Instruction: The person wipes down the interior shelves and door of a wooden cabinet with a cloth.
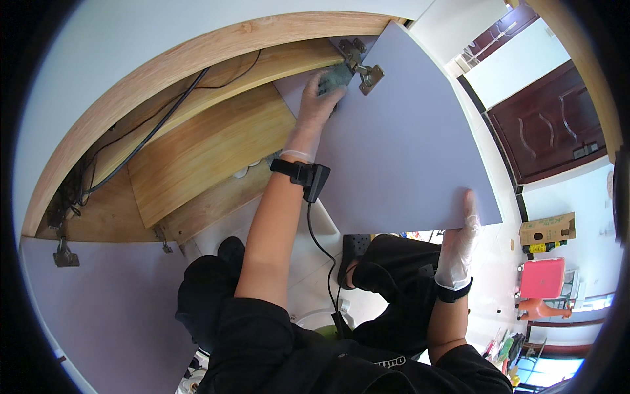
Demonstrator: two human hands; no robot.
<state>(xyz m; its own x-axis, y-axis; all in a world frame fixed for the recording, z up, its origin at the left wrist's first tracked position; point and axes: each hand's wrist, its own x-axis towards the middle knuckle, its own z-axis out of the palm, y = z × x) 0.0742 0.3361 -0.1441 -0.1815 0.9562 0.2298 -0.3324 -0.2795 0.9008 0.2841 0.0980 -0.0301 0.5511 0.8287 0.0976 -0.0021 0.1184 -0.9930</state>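
Observation:
In a clear plastic glove, my left hand (320,106) holds a grey-green cloth or scouring pad (335,79) at the inner side of an open lilac cabinet door (403,147), close beside its upper metal hinge (370,79). My right hand (460,241), gloved as well, grips the free edge of that door, its thumb flat on the lilac face and the other fingers hidden behind. A black strap with a small box sits on my left wrist, and a cable runs down from it. Behind the door is the wooden cabinet interior (216,152) with a shelf.
Black cables (152,130) hang inside the cabinet. A second lilac door (108,305) stands open at the left on metal hinges (66,253). A round tub (315,319) stands on the floor between my legs. At the right are a cardboard box (547,228), a pink suitcase (542,279) and a dark red door (546,123).

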